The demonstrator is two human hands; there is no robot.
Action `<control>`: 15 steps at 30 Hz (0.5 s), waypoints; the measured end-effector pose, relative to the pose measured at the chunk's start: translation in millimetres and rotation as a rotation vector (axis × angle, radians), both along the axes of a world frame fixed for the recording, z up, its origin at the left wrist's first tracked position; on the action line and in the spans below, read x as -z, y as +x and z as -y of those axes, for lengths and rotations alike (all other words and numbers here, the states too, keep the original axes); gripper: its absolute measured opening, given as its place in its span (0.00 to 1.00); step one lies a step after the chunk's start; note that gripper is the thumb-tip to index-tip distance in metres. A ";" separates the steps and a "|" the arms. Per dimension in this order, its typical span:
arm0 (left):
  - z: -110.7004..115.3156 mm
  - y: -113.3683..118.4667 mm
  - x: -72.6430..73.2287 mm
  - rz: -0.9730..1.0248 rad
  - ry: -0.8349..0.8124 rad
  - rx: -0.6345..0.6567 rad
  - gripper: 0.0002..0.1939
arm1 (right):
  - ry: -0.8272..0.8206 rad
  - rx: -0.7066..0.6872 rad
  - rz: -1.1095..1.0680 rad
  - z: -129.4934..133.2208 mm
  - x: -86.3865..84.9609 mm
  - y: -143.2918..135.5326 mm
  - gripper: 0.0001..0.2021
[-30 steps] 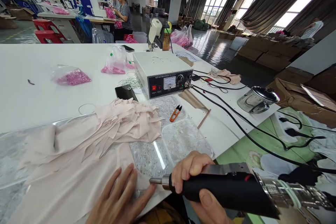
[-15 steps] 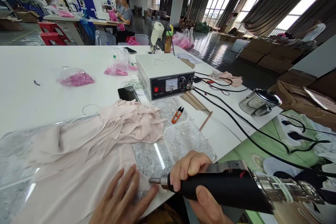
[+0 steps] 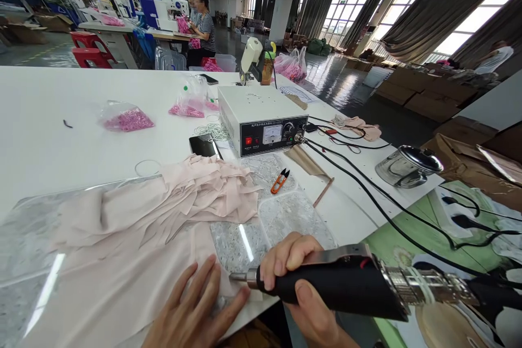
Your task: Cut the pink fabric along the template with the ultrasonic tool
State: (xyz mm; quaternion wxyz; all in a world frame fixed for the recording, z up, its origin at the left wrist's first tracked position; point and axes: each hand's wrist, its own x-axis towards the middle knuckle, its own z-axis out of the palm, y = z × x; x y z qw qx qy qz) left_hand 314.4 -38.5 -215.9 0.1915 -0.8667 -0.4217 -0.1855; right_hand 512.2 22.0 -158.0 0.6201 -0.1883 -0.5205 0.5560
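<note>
Pale pink fabric (image 3: 122,277) lies spread over a clear-topped, marbled mat (image 3: 281,215) at the table's front, with a heap of cut fabric pieces (image 3: 216,187) behind it. My left hand (image 3: 196,304) rests flat on the fabric, fingers spread. Wrapped around the black body of an ultrasonic handpiece (image 3: 334,285) is my right hand (image 3: 297,277). The tool's metal tip points left and meets the fabric edge between my left thumb and forefinger. Whether it presses down I cannot tell. Orange thread snips (image 3: 280,181) lie beyond the hands.
A white generator box (image 3: 265,119) with a meter stands behind, its black cables running right. Around it are a phone (image 3: 204,145), bags of pink bits (image 3: 128,119) and a steel-lidded mug (image 3: 409,166). A person (image 3: 202,27) sits at a sewing machine (image 3: 163,11) in the background.
The whole view has shifted slightly, moving the background rightward in the picture. The handpiece's rear end has swung a little left and its tip stays by the fabric edge. My left hand remains flat.
</note>
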 end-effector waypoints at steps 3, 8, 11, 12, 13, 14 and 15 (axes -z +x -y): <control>4.3 -2.9 -14.4 -0.126 -0.066 -0.004 0.47 | -0.025 0.026 -0.034 -1.3 -3.5 1.2 0.08; 16.3 -31.7 -42.5 -0.077 -0.135 -0.032 0.32 | -0.077 0.176 -0.154 -6.2 -4.8 9.3 0.09; 28.6 -68.3 -40.3 0.017 -0.099 -0.168 0.25 | -0.119 0.244 -0.145 -8.5 -3.6 13.7 0.10; 33.6 -81.6 -36.3 0.019 -0.102 -0.231 0.25 | -0.138 0.253 -0.132 -8.7 -3.3 14.7 0.11; 38.8 -94.1 -31.6 0.021 -0.093 -0.286 0.25 | -0.159 0.252 -0.115 -8.7 -2.9 15.5 0.11; 44.0 -105.3 -26.6 0.039 -0.079 -0.373 0.24 | -0.180 0.246 -0.097 -8.6 -2.5 16.0 0.11; 49.0 -114.9 -21.8 0.060 -0.066 -0.461 0.23 | -0.196 0.239 -0.084 -8.6 -2.1 16.0 0.11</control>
